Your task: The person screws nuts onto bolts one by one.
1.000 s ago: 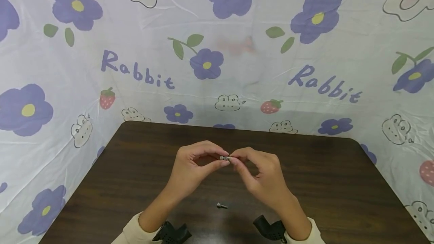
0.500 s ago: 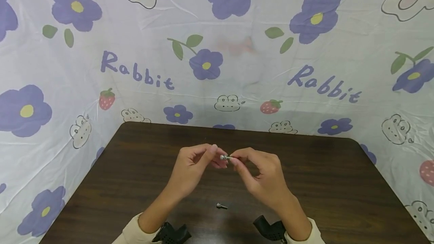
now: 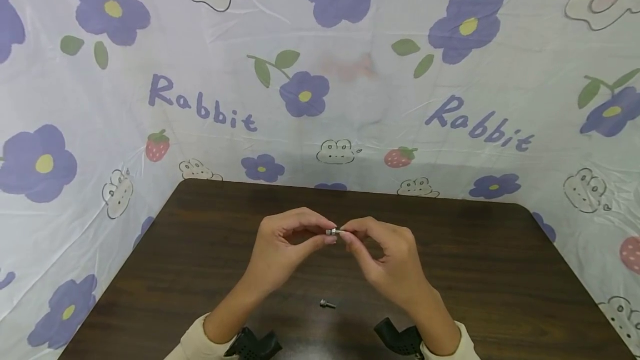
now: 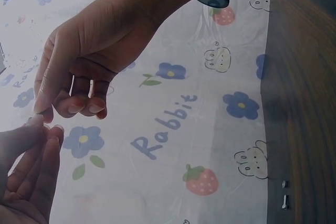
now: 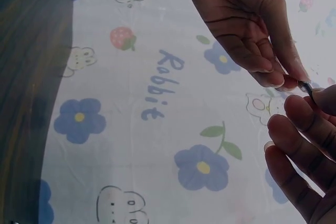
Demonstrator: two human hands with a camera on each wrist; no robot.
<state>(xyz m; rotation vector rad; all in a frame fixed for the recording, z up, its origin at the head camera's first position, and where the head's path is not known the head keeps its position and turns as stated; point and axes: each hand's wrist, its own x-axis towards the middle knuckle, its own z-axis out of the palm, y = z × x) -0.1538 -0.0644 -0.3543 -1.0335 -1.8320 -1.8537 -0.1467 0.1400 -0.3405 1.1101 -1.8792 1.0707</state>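
Observation:
A small silver bolt is held level between both hands above the table. Its head end lies at the fingertips of my left hand, whose thumb and index finger pinch it. My right hand pinches the shank end between thumb and index finger. Next to the head sits a wider band that looks like a nut. In the right wrist view the bolt shows as a dark threaded piece, partly hidden by fingers. Another bolt, with a thick head end, lies on the table nearer the person, below the hands.
The dark wooden table has rounded far corners. A white cloth with flowers and rabbits hangs behind it and along the sides. Both wrists carry black camera mounts. Two small metal pieces show on the table in the left wrist view.
Half a second ago my left thumb was lifted off the bolt, with the fingers behind it; now it pinches again, as a second ago. My right hand has kept its hold.

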